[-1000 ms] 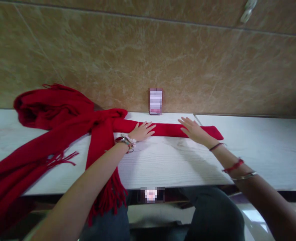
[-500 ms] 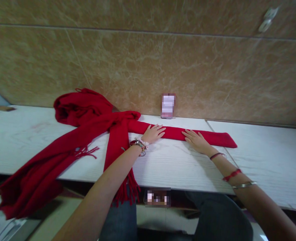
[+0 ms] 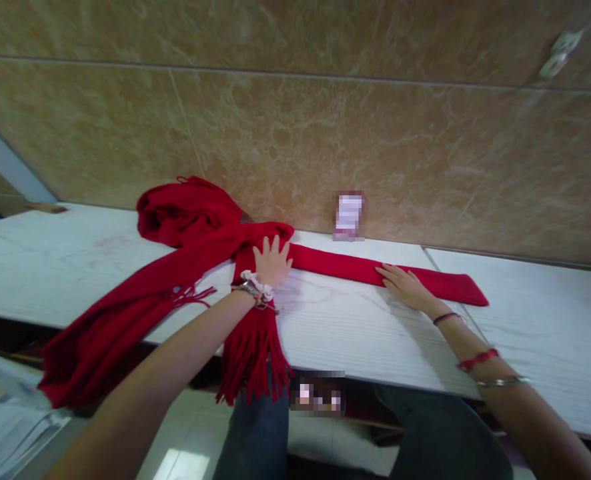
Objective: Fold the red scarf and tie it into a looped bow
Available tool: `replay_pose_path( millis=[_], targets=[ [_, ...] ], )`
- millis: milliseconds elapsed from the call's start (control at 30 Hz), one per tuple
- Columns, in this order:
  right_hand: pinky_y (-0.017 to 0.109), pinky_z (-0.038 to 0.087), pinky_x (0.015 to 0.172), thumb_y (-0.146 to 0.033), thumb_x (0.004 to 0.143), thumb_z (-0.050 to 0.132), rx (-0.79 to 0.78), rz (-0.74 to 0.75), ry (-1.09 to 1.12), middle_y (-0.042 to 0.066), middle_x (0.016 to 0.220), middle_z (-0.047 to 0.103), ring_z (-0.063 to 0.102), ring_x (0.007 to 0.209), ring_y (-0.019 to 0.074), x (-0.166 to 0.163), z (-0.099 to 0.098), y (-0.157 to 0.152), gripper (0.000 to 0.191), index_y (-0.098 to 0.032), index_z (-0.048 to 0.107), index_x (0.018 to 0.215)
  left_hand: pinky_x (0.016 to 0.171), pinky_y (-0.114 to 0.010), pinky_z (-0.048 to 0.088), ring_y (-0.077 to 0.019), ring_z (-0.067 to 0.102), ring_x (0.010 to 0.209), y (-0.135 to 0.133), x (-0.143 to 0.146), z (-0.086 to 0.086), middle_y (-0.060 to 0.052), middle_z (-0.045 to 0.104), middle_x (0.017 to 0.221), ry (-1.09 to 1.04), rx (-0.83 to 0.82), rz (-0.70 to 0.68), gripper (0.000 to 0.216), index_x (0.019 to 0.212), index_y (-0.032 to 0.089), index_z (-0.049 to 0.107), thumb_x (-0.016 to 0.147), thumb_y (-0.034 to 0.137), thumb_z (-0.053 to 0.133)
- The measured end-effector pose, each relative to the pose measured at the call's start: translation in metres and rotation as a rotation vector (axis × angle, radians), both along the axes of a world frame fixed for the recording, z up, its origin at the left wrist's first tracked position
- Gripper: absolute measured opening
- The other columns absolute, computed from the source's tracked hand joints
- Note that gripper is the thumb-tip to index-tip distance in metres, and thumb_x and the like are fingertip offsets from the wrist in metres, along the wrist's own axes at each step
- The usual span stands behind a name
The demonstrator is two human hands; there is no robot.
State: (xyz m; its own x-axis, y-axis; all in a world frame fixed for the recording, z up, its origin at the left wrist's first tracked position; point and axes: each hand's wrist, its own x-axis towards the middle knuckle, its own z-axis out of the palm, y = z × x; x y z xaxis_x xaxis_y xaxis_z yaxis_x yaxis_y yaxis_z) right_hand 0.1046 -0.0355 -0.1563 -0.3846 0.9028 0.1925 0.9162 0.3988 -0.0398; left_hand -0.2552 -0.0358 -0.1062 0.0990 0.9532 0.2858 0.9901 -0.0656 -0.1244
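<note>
Red and soft, the scarf (image 3: 335,263) lies flat along the back of the white table (image 3: 355,333), close to the brown stone wall (image 3: 295,133). One long strip runs out toward 3 o'clock and ends in a point. At 9 o'clock the scarf bunches into a big heap, and two fringed ends hang over the front edge of the table (one of them right under the left wrist).

The left hand (image 3: 271,261) lies flat on the scarf with its fingers spread apart, at the spot where the strip meets the heap. The right hand (image 3: 404,285) lies flat too, fingers out straight, pressing on the strip farther toward 3 o'clock. Neither hand grips anything.

A small blurred card (image 3: 348,215) leans on the wall at 12 o'clock, just behind the scarf.
</note>
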Motion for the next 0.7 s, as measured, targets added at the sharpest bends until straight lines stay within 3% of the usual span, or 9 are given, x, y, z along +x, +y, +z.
replay_pose_path(
  millis=[100,200,267,400,500,600,700],
  targets=[
    [0.06,0.039,0.101,-0.032,0.098,0.029,0.012,-0.004,0.002,0.01,0.145,0.046,0.044,0.132,0.0284,-0.001,0.001,0.0,0.045,-0.027,0.047,0.139,0.083,-0.053,0.048,-0.0436,0.052,0.118,-0.006,-0.034,0.007,-0.028,0.041,0.142,0.016,-0.215,0.142,0.068,0.148,0.018,0.03,0.085,0.036,0.048],
    [0.06,0.04,0.101,-0.032,0.097,0.031,0.014,-0.016,0.009,0.01,0.144,0.047,0.045,0.131,0.0283,-0.003,0.003,-0.001,0.044,-0.028,0.049,0.138,0.077,-0.04,0.051,-0.0296,0.067,0.088,-0.005,-0.056,0.009,-0.025,0.057,0.12,0.061,-0.291,0.043,0.072,0.149,0.013,0.024,0.082,0.026,0.044],
    [0.06,0.04,0.101,-0.032,0.097,0.031,0.006,-0.02,0.014,0.011,0.144,0.047,0.045,0.131,0.028,-0.003,0.004,-0.002,0.044,-0.027,0.049,0.138,0.074,-0.032,0.051,-0.0223,0.068,0.079,0.0,-0.067,0.013,-0.019,0.062,0.109,0.073,-0.301,-0.001,0.068,0.146,0.013,0.032,0.079,0.016,0.04],
    [0.059,0.038,0.103,-0.032,0.097,0.03,-0.011,-0.022,0.025,0.011,0.145,0.046,0.044,0.132,0.0272,-0.002,0.005,-0.001,0.045,-0.025,0.048,0.138,0.076,-0.023,0.049,-0.0173,0.065,0.086,0.011,-0.096,0.032,-0.008,0.068,0.095,0.097,-0.314,-0.077,0.05,0.116,0.018,0.064,0.073,0.009,0.041],
    [0.057,0.039,0.104,-0.031,0.097,0.031,-0.02,-0.008,0.03,0.011,0.145,0.047,0.043,0.133,0.0269,0.0,0.005,0.001,0.045,-0.024,0.048,0.138,0.083,-0.023,0.048,-0.018,0.063,0.09,0.011,-0.116,0.05,-0.003,0.071,0.089,0.078,-0.264,-0.091,0.031,0.091,0.019,0.07,0.077,0.013,0.043],
    [0.057,0.039,0.104,-0.03,0.097,0.032,-0.028,0.009,0.033,0.011,0.145,0.046,0.042,0.133,0.0273,0.003,0.003,0.003,0.045,-0.023,0.048,0.138,0.083,-0.021,0.046,-0.0145,0.062,0.086,0.005,-0.126,0.066,-0.003,0.071,0.094,-0.003,-0.261,-0.058,0.024,0.093,0.013,0.067,0.084,0.022,0.046],
    [0.056,0.039,0.104,-0.031,0.097,0.032,-0.027,0.024,0.049,0.012,0.145,0.046,0.044,0.132,0.0275,0.007,0.002,0.006,0.045,-0.021,0.048,0.138,0.083,-0.016,0.044,-0.0094,0.059,0.089,0.001,-0.134,0.084,-0.001,0.069,0.107,-0.092,-0.347,-0.144,0.027,0.104,0.01,0.062,0.089,0.022,0.043]
  ],
)
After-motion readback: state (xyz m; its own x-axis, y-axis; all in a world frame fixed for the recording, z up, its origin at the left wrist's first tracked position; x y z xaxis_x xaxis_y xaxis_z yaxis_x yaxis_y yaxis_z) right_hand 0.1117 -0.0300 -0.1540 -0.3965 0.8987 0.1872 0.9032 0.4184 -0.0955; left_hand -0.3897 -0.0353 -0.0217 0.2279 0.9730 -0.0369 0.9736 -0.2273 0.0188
